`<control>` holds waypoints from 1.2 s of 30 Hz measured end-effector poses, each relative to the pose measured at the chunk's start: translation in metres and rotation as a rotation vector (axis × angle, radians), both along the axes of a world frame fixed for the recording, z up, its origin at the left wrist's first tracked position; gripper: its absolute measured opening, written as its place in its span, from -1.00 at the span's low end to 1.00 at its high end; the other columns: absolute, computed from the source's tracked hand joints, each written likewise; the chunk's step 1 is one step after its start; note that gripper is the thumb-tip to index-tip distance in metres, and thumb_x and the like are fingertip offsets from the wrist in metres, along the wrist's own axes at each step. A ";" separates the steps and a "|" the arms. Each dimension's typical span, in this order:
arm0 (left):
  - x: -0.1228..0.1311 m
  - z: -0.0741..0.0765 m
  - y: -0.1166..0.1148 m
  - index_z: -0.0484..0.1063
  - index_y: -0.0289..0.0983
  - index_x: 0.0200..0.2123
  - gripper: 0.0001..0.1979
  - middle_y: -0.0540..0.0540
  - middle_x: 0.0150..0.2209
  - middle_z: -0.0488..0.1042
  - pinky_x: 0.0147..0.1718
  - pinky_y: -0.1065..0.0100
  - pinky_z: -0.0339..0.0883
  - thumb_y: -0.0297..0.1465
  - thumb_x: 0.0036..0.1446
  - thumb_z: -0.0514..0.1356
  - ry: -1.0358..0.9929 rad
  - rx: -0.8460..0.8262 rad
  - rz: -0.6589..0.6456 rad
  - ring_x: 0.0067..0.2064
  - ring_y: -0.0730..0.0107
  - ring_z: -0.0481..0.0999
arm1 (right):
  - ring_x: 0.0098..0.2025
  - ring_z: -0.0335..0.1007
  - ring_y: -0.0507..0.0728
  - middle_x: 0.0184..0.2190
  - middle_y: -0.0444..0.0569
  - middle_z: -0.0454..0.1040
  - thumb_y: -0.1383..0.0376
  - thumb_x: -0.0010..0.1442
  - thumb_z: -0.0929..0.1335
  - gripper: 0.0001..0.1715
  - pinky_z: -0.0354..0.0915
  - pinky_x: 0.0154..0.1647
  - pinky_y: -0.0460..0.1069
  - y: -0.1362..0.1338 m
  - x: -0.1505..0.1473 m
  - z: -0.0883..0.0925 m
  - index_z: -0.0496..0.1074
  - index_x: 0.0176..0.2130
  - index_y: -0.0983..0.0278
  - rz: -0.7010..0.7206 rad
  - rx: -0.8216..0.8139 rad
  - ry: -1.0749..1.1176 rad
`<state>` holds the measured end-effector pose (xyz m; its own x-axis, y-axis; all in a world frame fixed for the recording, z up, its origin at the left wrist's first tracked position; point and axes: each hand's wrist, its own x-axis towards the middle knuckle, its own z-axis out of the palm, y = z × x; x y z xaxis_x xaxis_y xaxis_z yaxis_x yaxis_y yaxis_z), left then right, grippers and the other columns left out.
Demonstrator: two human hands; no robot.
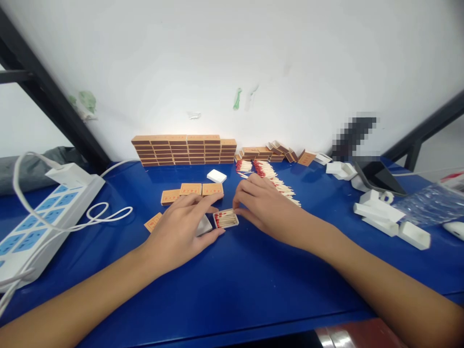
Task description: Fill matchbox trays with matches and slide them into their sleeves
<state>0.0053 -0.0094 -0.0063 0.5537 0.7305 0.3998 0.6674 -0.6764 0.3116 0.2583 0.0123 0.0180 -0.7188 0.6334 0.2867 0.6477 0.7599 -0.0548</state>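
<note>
A small white matchbox tray (226,225) filled with red-tipped matches (225,218) lies on the blue table. My left hand (181,229) grips its left end between thumb and fingers. Partly under that hand is another white tray (205,225), its inside hidden. At the right end of the filled tray, my right hand (259,200) has its fingertips pinched together over the match ends; what they hold is hidden. Just beyond the right hand, loose matches (266,169) lie in a spread pile, with a smaller bunch (243,166) beside it.
Stacked matchboxes (177,151) stand against the wall. Several matchbox sleeves (191,189) lie behind my left hand, near a white tray (216,176). More white trays (380,212) and a dark phone-like device (379,176) are at right; a power strip (54,217) with cables is at left.
</note>
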 end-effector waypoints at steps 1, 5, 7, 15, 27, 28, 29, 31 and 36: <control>0.000 0.000 0.000 0.26 -0.11 0.40 -0.35 -0.10 0.02 0.67 0.13 -0.01 0.48 -0.21 0.32 0.35 0.004 0.001 0.005 0.12 0.03 0.57 | -0.09 0.23 0.27 -0.15 0.12 0.47 0.34 0.49 0.29 -0.79 0.23 -0.05 0.18 -0.001 -0.002 -0.001 0.52 -0.16 0.26 0.000 0.012 -0.008; 0.000 0.000 0.000 0.28 -0.17 0.40 -0.36 -0.16 0.02 0.66 0.10 -0.01 0.49 -0.19 0.33 0.33 0.023 0.005 0.012 0.10 0.01 0.57 | -0.06 0.24 0.28 -0.14 0.13 0.47 0.35 0.50 0.27 -0.76 0.25 -0.04 0.19 -0.006 -0.007 -0.003 0.52 -0.14 0.28 0.009 0.000 0.008; 0.000 0.001 0.000 0.28 -0.17 0.40 -0.36 -0.16 0.00 0.67 0.10 -0.01 0.50 -0.19 0.34 0.33 0.027 0.001 0.012 0.08 0.02 0.57 | -0.04 0.26 0.28 -0.14 0.12 0.48 0.33 0.50 0.28 -0.78 0.27 -0.01 0.19 -0.006 -0.006 -0.002 0.53 -0.13 0.27 0.016 -0.036 0.043; 0.001 0.002 -0.002 0.23 -0.08 0.40 -0.35 -0.06 -0.01 0.68 0.13 0.01 0.48 -0.23 0.33 0.35 -0.014 0.003 -0.014 0.10 0.06 0.57 | -0.08 0.27 0.27 -0.18 0.08 0.47 0.32 0.47 0.32 -0.83 0.31 0.01 0.19 -0.003 0.003 0.004 0.52 -0.17 0.24 0.021 -0.094 0.083; 0.000 0.001 -0.001 0.26 -0.11 0.38 -0.37 -0.07 0.00 0.67 0.12 0.01 0.47 -0.24 0.33 0.35 -0.013 0.007 -0.022 0.08 0.07 0.57 | -0.05 0.33 0.26 -0.17 0.06 0.51 0.33 0.46 0.32 -0.87 0.28 0.03 0.15 0.000 -0.001 0.001 0.48 -0.17 0.23 0.033 -0.135 0.143; 0.000 0.002 -0.001 0.27 -0.10 0.38 -0.38 -0.06 0.00 0.67 0.13 0.01 0.47 -0.25 0.33 0.35 -0.016 0.006 -0.026 0.08 0.08 0.57 | -0.05 0.34 0.26 -0.18 0.05 0.53 0.32 0.45 0.34 -0.88 0.26 0.03 0.16 0.005 0.003 0.002 0.48 -0.17 0.22 -0.002 -0.108 0.173; 0.000 0.002 -0.001 0.28 -0.10 0.37 -0.39 -0.06 0.00 0.67 0.12 0.02 0.47 -0.25 0.33 0.35 -0.018 0.005 -0.028 0.08 0.08 0.57 | -0.06 0.35 0.27 -0.20 0.04 0.54 0.31 0.44 0.35 -0.89 0.25 0.03 0.17 0.013 0.009 0.002 0.49 -0.18 0.21 -0.065 -0.070 0.202; 0.000 0.001 -0.001 0.29 -0.11 0.37 -0.41 -0.07 0.00 0.67 0.11 0.03 0.49 -0.25 0.34 0.34 -0.016 0.006 -0.028 0.07 0.09 0.57 | -0.06 0.35 0.31 -0.25 0.04 0.57 0.29 0.40 0.38 -0.91 0.20 0.01 0.20 0.031 0.022 -0.001 0.50 -0.22 0.20 -0.273 0.027 0.236; 0.001 0.001 -0.001 0.31 -0.15 0.37 -0.41 -0.15 0.02 0.65 0.09 0.01 0.51 -0.21 0.35 0.33 0.002 -0.004 -0.008 0.07 0.07 0.57 | 0.03 0.33 0.38 -0.15 0.12 0.59 0.20 0.35 0.42 -0.85 0.17 -0.01 0.22 0.076 0.042 -0.013 0.56 -0.21 0.23 -0.480 0.051 0.142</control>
